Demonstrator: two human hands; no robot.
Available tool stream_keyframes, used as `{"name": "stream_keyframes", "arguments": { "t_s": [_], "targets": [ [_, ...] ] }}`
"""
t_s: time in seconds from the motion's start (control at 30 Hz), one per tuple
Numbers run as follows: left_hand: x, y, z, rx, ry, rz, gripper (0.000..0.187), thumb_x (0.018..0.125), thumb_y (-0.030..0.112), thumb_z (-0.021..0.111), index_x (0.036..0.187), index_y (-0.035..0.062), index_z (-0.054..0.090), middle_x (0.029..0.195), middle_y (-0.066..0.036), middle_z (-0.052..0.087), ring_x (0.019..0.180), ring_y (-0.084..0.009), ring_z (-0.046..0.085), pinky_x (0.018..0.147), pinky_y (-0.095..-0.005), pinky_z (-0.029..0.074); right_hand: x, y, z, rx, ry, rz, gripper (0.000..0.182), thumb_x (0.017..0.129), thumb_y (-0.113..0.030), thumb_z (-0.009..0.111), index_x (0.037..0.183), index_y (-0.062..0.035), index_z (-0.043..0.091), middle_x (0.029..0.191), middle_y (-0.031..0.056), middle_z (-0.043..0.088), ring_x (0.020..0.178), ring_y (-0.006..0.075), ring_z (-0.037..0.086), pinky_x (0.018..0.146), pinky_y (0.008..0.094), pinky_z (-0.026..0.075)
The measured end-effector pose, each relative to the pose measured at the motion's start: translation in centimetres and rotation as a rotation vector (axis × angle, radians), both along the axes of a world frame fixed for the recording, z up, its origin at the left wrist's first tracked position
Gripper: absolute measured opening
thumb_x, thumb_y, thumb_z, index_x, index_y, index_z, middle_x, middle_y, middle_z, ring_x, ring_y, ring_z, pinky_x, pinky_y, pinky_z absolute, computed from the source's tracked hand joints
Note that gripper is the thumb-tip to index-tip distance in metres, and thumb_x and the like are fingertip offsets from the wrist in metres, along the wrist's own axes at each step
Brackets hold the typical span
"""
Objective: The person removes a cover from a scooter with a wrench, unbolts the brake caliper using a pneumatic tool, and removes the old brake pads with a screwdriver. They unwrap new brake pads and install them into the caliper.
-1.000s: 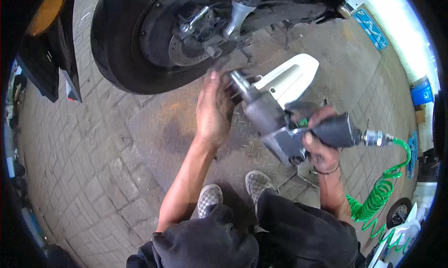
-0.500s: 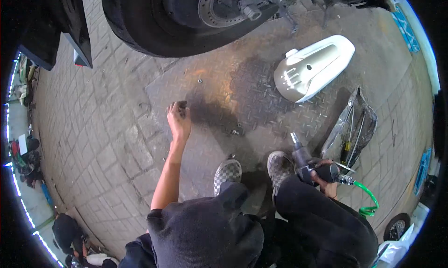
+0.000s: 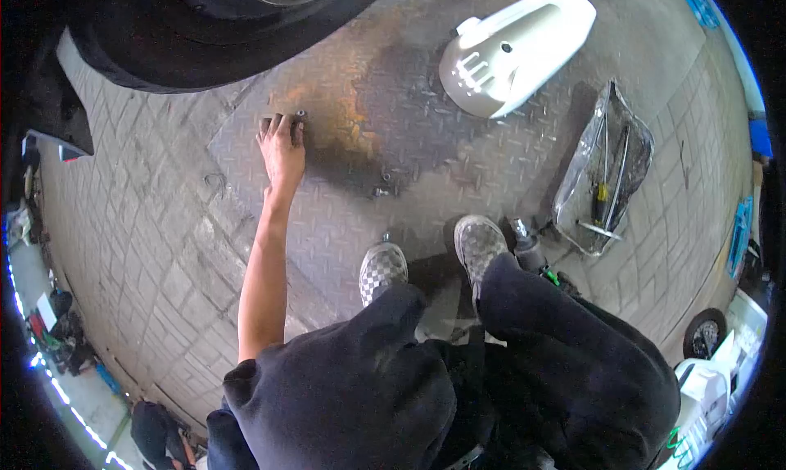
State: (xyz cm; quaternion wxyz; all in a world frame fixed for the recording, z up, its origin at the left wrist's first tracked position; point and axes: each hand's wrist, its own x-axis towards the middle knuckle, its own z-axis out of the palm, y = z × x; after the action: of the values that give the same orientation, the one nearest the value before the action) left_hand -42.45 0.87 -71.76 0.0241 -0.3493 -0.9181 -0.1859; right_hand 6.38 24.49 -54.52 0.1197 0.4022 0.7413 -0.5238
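My left hand (image 3: 283,155) reaches low over the metal floor plate (image 3: 336,224), its darkened fingers bent and slightly apart. Just beyond the fingertips lies a small nut (image 3: 301,112). Whether anything small is under the fingers is not clear. More small metal parts (image 3: 383,192) rest on the plate in front of my shoes. Beside my right shoe, the air impact wrench (image 3: 530,253) shows only its front part; my leg hides the rest. My right hand does not show.
A motorcycle wheel (image 3: 237,56) stands at the upper left. A silver-white cover (image 3: 512,56) lies at the upper right. Below it is an open tool pouch (image 3: 602,183) with a yellow-handled screwdriver. Another person (image 3: 155,433) is low at the far left.
The view has shifted, and my left hand has moved forward, close to the nut. My right hand, seen earlier on the wrench, has gone out of view. The wrench sits lower behind my leg.
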Motion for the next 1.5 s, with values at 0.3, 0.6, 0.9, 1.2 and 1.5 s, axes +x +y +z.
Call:
{"name": "stream_keyframes", "arguments": {
  "t_s": [0.3, 0.6, 0.9, 1.2, 1.5],
  "targets": [
    [1.9, -0.3, -0.2, 0.064, 0.073, 0.109, 0.035, 0.093, 0.021, 0.068, 0.125, 0.0096, 0.068, 0.130, -0.014, 0.056, 0.123, -0.0361, 0.050, 0.103, -0.0525, 0.039, -8.4, -0.9, -1.5, -0.170, -0.030, 0.206, 0.032, 0.089, -0.018, 0.077, 0.114, 0.0000, 0.068, 0.107, 0.0141, 0.074, 0.096, 0.0220, 0.069, 0.087, 0.0397, 0.054],
    [-1.5, -0.1, -1.5, 0.012, 0.075, -0.140, 0.031, 0.086, 0.006, 0.067, 0.117, 0.0058, 0.070, 0.124, -0.018, 0.067, 0.123, -0.0444, 0.054, 0.106, -0.0573, 0.040, -2.7, 5.5, 5.1, -0.149, -0.207, -0.096, 0.031, 0.092, -0.018, 0.074, 0.116, 0.0003, 0.068, 0.108, 0.0145, 0.074, 0.096, 0.0220, 0.069, 0.087, 0.0398, 0.054],
    [8.1, -3.7, -3.0, 0.108, -0.497, -0.186, 0.042, 0.085, 0.025, 0.078, 0.120, 0.0051, 0.067, 0.137, -0.025, 0.056, 0.140, -0.0448, 0.039, 0.115, -0.0702, 0.019, 2.3, 16.7, -9.9, 0.930, -0.586, -0.037, 0.057, 0.088, -0.027, 0.074, 0.136, -0.0046, 0.053, 0.134, 0.0217, 0.060, 0.118, 0.0417, 0.062, 0.096, 0.0505, 0.053],
    [11.6, 2.7, 11.1, 0.316, -0.479, -0.308, 0.038, 0.079, 0.019, 0.082, 0.110, 0.0038, 0.067, 0.112, -0.016, 0.062, 0.116, -0.0396, 0.052, 0.100, -0.0527, 0.042, -3.0, 22.0, 1.8, 0.628, -0.409, 0.198, 0.039, 0.070, -0.010, 0.077, 0.105, 0.0067, 0.068, 0.094, 0.0263, 0.072, 0.093, 0.0374, 0.073, 0.081, 0.0433, 0.055],
    [17.7, 7.6, 17.0, 0.718, -1.215, -0.478, 0.064, 0.098, 0.040, 0.070, 0.139, -0.0045, 0.051, 0.115, -0.023, 0.064, 0.108, -0.0286, 0.062, 0.092, -0.0413, 0.051, -23.9, 6.0, 10.2, 0.277, 0.328, 0.500, 0.039, 0.091, -0.016, 0.077, 0.124, -0.0005, 0.062, 0.103, 0.0116, 0.070, 0.094, 0.0229, 0.068, 0.085, 0.0368, 0.056]
  ]
}}
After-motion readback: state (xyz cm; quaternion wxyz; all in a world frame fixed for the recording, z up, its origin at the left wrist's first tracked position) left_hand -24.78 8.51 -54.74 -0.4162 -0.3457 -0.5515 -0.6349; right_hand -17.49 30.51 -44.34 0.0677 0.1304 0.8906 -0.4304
